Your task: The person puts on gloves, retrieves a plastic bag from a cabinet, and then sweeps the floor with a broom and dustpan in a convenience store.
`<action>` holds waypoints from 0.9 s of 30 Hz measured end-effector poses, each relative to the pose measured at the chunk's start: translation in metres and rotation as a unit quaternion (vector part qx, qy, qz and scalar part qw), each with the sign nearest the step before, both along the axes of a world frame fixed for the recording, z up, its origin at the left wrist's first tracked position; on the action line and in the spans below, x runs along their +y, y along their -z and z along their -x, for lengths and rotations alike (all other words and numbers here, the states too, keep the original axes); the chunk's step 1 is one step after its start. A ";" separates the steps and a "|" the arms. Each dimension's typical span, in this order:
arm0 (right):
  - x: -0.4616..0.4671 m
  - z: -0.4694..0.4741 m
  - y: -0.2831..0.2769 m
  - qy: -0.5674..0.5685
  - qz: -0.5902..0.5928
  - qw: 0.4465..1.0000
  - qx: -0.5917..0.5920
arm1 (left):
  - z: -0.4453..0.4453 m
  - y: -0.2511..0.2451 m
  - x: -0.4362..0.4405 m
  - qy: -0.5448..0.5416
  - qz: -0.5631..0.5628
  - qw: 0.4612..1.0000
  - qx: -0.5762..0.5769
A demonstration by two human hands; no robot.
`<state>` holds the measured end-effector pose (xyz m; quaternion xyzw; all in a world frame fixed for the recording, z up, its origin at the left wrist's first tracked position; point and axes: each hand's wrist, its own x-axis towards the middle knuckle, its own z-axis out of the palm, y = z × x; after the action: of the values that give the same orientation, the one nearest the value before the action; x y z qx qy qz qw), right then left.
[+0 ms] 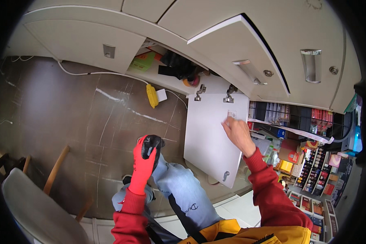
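My right hand [238, 133] is bare and in front of the inner face of a white cabinet door [210, 131]. Its fingertips are beside or over a small printed sticker [231, 114]; whether they touch it is unclear. The door stands swung out on two metal hinges [228, 97], with a cam lock [226, 176] near its far corner from them. My left hand [148, 155] wears a red work glove with black-coated fingers. It is curled above my knee in blue jeans [183, 183], and the fingers hide whether anything is inside.
Inside the open cabinet [167, 79] lie black plastic, green packaging [143, 62] and tape rolls [191, 80]. A yellow power strip [152, 96] with a white plug and cable rests on the dark floor [79, 122]. A grey chair [39, 210] stands left; stocked shelves [311, 170] are right.
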<state>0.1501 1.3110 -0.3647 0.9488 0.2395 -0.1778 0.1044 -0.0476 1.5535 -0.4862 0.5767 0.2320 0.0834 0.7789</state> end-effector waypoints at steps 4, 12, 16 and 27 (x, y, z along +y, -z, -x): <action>0.026 -0.052 0.070 -0.017 -0.185 0.981 -0.059 | -0.010 0.024 0.009 0.002 -0.007 0.996 0.094; 0.047 -0.143 0.138 -0.079 -0.093 0.937 -0.327 | -0.019 0.124 0.015 0.041 -0.033 0.996 0.069; 0.042 -0.161 0.156 -0.051 -0.083 0.948 -0.302 | -0.025 0.141 0.042 0.094 0.007 0.993 0.068; 0.115 -0.186 0.185 -0.104 -0.333 0.898 -0.268 | -0.010 0.101 0.074 0.021 0.004 1.000 -0.003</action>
<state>0.3360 1.4258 -0.5496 0.9097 0.3446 0.1848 -0.1396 -0.0376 1.6271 -0.5876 0.5782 0.2173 0.0678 0.7835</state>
